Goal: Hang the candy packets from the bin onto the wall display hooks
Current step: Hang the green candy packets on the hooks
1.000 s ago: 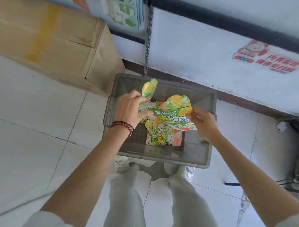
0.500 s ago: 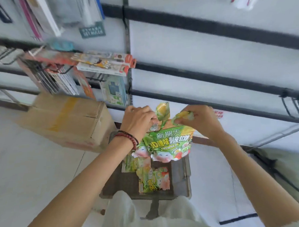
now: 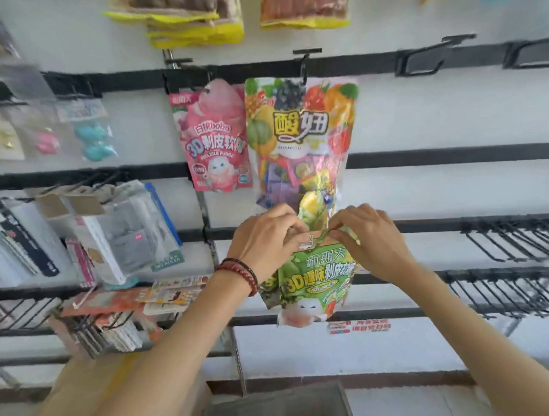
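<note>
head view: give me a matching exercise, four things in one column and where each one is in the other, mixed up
1. pink packet
2. bead bracelet
3. green packet
4. fruit-print bag

a. held at its top by the left hand and right hand
b. hangs straight above the hands
c. circles the wrist of the left hand
d. hangs up and left of the hands

Pairs: 1-d, 2-c, 3-a, 4-b
</note>
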Action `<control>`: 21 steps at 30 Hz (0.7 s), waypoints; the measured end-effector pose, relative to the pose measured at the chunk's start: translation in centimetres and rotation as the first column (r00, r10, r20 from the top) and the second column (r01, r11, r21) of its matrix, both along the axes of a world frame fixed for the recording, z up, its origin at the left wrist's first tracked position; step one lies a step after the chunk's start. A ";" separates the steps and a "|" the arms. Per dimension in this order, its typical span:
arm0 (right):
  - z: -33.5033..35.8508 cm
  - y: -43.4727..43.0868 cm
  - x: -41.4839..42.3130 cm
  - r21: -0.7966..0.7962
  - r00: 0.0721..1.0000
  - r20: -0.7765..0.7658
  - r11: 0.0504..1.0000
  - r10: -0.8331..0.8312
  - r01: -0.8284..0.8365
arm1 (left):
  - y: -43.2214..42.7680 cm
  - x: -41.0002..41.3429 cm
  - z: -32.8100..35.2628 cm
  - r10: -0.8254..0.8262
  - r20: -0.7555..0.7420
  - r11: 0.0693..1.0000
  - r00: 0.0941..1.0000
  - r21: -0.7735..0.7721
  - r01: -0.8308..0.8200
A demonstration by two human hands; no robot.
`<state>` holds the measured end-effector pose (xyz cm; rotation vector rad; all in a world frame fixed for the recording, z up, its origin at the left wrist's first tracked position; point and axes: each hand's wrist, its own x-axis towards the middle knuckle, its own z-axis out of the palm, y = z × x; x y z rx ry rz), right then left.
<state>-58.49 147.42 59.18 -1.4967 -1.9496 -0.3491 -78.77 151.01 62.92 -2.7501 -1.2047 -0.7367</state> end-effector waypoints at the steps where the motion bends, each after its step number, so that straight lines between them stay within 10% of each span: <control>1: 1.0 -0.1 1.1 0.017 1.000 -0.021 1.000 -0.021 0.022 | 0.0 0.8 1.1 -0.020 -0.002 1.000 1.000 0.016 0.020; 9: 11.1 -1.1 9.5 0.157 0.993 0.008 0.981 -0.119 0.117 | 1.5 8.4 8.5 -0.165 0.105 0.986 0.981 0.010 0.165; 21: 17.7 -0.3 13.9 0.375 0.985 -0.078 0.911 -0.153 0.171 | 1.1 14.0 15.9 0.069 0.181 0.945 0.981 0.304 -0.122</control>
